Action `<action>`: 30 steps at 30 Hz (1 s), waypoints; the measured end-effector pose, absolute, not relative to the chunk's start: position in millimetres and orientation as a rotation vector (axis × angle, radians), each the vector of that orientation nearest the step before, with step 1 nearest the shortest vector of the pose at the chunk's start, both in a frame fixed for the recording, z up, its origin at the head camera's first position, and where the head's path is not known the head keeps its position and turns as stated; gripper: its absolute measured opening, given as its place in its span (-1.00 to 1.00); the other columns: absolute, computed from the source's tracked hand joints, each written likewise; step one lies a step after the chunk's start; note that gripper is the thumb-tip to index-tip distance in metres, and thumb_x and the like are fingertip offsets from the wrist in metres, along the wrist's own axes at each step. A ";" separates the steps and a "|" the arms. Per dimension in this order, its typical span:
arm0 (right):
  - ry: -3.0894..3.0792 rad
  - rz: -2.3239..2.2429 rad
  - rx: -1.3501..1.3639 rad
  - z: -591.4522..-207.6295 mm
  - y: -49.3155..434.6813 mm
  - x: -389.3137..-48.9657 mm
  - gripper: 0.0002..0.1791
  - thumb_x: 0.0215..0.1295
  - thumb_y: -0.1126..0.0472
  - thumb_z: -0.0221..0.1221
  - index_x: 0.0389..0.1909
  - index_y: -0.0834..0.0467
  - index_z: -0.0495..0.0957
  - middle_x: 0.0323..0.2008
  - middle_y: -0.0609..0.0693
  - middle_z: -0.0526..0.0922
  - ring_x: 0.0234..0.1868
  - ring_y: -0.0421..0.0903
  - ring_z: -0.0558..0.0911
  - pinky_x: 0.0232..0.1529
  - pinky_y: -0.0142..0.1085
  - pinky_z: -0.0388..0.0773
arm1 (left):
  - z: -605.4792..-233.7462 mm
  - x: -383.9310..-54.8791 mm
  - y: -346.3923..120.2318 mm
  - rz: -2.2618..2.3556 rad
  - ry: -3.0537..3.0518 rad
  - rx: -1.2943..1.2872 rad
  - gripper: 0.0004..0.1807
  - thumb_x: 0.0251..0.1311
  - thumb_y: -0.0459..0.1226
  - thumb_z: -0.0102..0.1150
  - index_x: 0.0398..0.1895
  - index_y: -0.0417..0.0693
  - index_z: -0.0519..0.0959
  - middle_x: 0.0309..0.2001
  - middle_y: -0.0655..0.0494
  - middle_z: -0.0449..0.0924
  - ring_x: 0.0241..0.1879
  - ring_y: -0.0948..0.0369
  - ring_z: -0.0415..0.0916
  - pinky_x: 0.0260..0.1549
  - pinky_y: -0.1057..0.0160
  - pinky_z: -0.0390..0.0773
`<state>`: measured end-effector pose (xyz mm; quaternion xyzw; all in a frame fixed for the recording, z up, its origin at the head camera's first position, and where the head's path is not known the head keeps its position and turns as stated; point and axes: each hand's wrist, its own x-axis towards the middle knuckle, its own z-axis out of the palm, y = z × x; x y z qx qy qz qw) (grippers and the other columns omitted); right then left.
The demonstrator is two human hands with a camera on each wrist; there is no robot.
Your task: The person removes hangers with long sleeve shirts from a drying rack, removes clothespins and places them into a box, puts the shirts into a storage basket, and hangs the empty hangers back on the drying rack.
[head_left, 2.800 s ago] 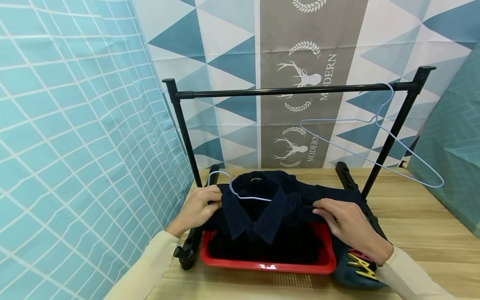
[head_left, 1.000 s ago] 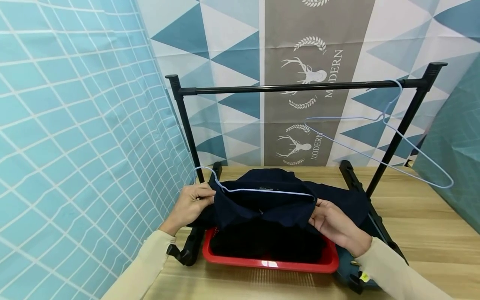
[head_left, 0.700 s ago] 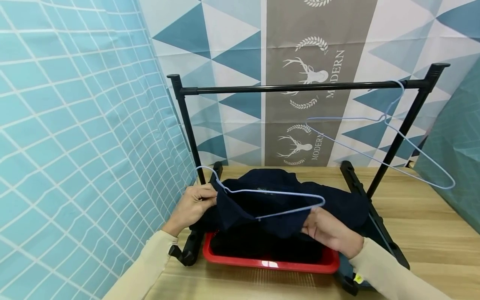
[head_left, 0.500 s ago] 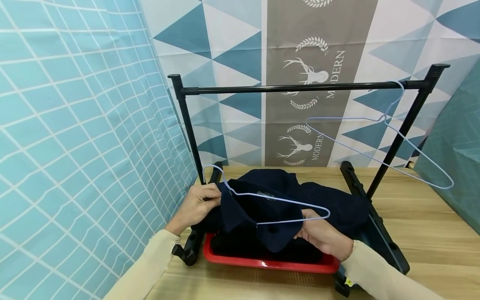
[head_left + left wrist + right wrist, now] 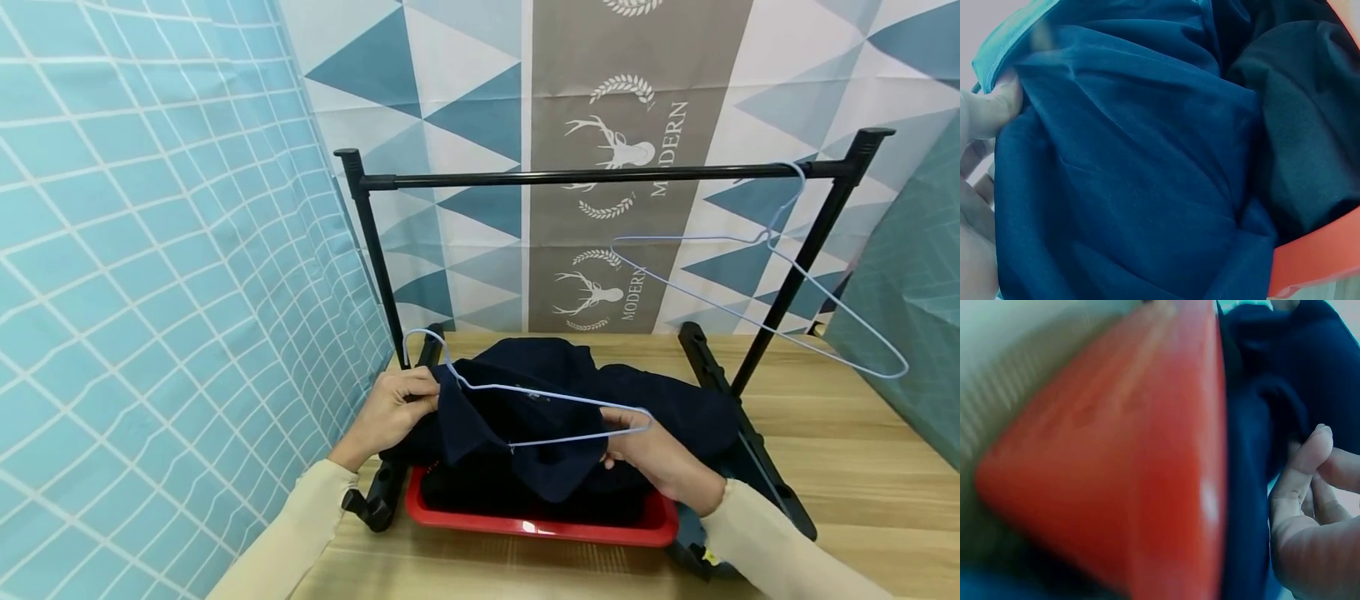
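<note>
A dark navy collared shirt (image 5: 558,471) lies spread over a red basket (image 5: 540,528). My left hand (image 5: 393,408) pinches the shirt at its left shoulder, beside the collar; in the left wrist view, the thumb (image 5: 1007,100) presses on the cloth's edge. A light-blue wire hanger (image 5: 525,390) sits partly inside the neck opening. Its hook rises near my left hand, and its right end pokes out of the neck, over my right hand (image 5: 663,458). That hand pinches the shirt by the right side of the collar. The hanger's left end is hidden in the cloth.
A black garment rack (image 5: 570,177) stands behind and around the basket. Another light-blue hanger (image 5: 768,233) hangs at the bar's right end. Black clothing (image 5: 480,492) fills the basket. Beneath my right forearm, a yellow object (image 5: 708,557) shows beside a dark teal container. A patterned curtain backs the table.
The hanger's right end has come out of the neck opening and swung rightward and down. My right hand moved left and lower along the shirt, then slightly back right. The left hand stayed near the shoulder.
</note>
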<state>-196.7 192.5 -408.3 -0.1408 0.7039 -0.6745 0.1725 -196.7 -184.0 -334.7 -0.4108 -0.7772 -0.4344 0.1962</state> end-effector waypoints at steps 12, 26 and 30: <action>2.652 -1.639 -0.771 -361.3 225.0 -193.8 -0.72 0.59 0.07 0.11 0.03 0.11 0.71 -0.22 -0.03 0.68 -0.49 -0.13 0.49 -0.48 -0.31 0.46 | -342.7 -200.3 -184.7 -1.214 -2.235 -1.110 -0.73 0.10 -0.75 0.22 -0.38 -0.31 0.77 -0.47 0.01 0.60 -0.51 0.25 0.41 -0.45 0.34 0.47; 3.070 -1.027 -1.629 -353.8 205.0 -183.6 -0.78 0.22 0.42 0.41 -0.21 0.05 0.74 -0.37 -0.27 0.60 -0.45 -0.39 0.42 -0.40 -0.60 0.33 | -358.8 -213.7 -186.1 -1.128 -2.273 -1.097 -0.75 0.20 -0.61 0.29 -0.31 -0.13 0.81 -0.42 0.17 0.62 -0.48 0.29 0.40 -0.45 0.33 0.44; 3.096 -1.014 -1.679 -354.7 204.3 -182.6 -0.74 0.18 0.46 0.41 -0.21 0.05 0.71 -0.35 -0.25 0.61 -0.45 -0.38 0.42 -0.38 -0.62 0.32 | -357.6 -211.9 -183.5 -1.131 -2.325 -1.070 -0.75 0.20 -0.63 0.27 -0.33 -0.15 0.79 -0.42 0.13 0.60 -0.46 0.28 0.39 -0.43 0.32 0.41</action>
